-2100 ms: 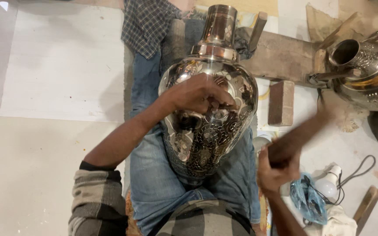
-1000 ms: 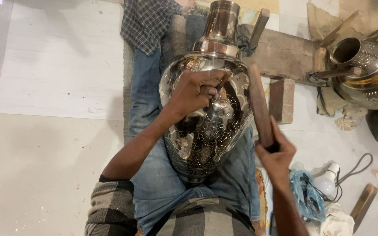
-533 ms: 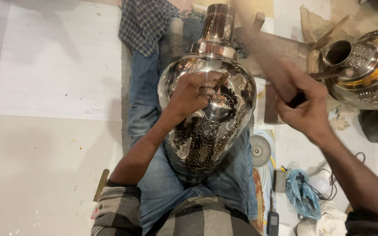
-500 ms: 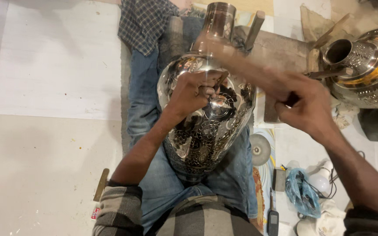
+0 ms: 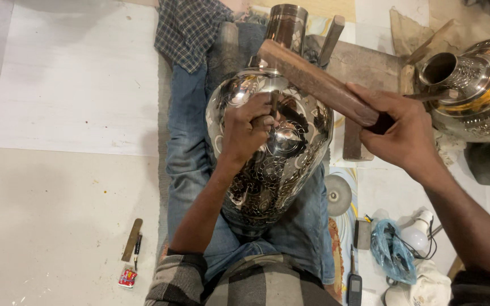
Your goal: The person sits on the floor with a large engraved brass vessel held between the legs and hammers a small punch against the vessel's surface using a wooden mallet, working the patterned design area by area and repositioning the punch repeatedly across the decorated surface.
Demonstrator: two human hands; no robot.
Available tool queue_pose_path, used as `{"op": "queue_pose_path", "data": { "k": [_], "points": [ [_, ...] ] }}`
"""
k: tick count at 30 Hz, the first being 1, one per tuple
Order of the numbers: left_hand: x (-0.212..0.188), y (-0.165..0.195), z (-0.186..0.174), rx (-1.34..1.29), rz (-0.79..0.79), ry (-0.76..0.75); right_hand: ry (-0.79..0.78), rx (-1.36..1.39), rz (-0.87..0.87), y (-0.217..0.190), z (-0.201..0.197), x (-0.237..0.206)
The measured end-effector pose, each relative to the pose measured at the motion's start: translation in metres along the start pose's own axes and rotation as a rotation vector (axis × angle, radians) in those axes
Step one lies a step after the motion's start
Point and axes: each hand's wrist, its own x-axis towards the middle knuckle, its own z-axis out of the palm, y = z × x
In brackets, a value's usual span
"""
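**Wooden mallet poised over chisel on engraved vessel**

A polished, engraved metal vessel (image 5: 270, 153) is laid along the lap, neck pointing away. The left hand (image 5: 246, 131) is clenched around a small chisel (image 5: 273, 105), pressed upright against the vessel's shoulder. The right hand (image 5: 401, 133) is closed on a wooden mallet (image 5: 316, 85), whose long axis slants up-left so its head lies just above the chisel top, apart from it. A second vessel (image 5: 474, 88) is seen at the right.

Silver floral-engraved vase (image 5: 273, 164), brown wooden stick (image 5: 313, 82), blue jeans (image 5: 185, 153), checked cloth (image 5: 191, 28).
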Motion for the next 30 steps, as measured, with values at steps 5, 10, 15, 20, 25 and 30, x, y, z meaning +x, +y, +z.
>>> {"op": "queue_pose_path", "data": {
  "k": [5,10,15,20,25,30],
  "points": [
    [-0.003,0.001,0.004,0.056,0.106,0.01,0.048,0.234,-0.224,0.006,-0.007,0.011],
    [-0.018,0.005,0.016,0.005,-0.035,0.161,-0.071,-0.457,-0.375,-0.004,-0.015,0.029],
    [-0.028,0.009,0.025,0.073,0.056,0.33,-0.192,-0.643,-0.362,-0.027,-0.02,0.035],
    [-0.036,0.016,0.047,-0.062,-0.047,0.567,-0.2,-0.527,-0.419,-0.054,-0.023,0.04],
    [-0.038,0.019,0.055,-0.146,-0.073,0.652,-0.212,-0.772,-0.495,-0.079,-0.027,0.043],
    [-0.037,0.016,0.049,-0.125,-0.003,0.588,-0.307,-1.078,-0.43,-0.086,-0.029,0.04]
  ]
}}
